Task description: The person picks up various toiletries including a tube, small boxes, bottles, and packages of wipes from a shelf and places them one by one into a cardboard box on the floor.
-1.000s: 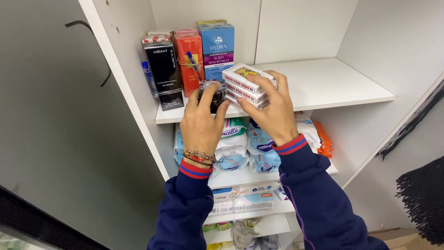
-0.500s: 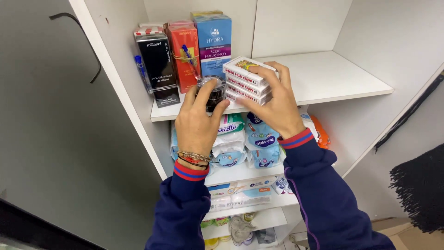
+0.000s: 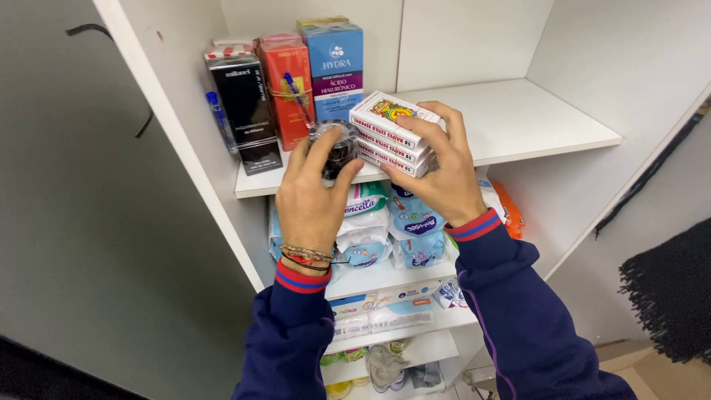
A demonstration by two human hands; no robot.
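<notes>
My right hand (image 3: 443, 176) grips a stack of three small white card boxes (image 3: 391, 132), held tilted just above the front edge of the white upper shelf (image 3: 518, 122). Left of the stack, my left hand (image 3: 311, 196) is closed on a small round dark jar with a shiny lid (image 3: 337, 148), which touches the stack's left end. Both hands are in front of the shelf edge. Both sleeves are navy with red and blue cuffs, and thin bracelets circle the left wrist.
At the shelf's back left stand a black box (image 3: 244, 104), a red-orange box (image 3: 290, 85) and a blue and purple box (image 3: 337, 63). A blue pen (image 3: 221, 122) leans by the cupboard wall. Wipe packs (image 3: 385, 222) fill the shelf below; more packets lie lower.
The view has shifted slightly up and closer. Both hands stay on the card boxes and the jar, at about the same spot by the shelf edge.
</notes>
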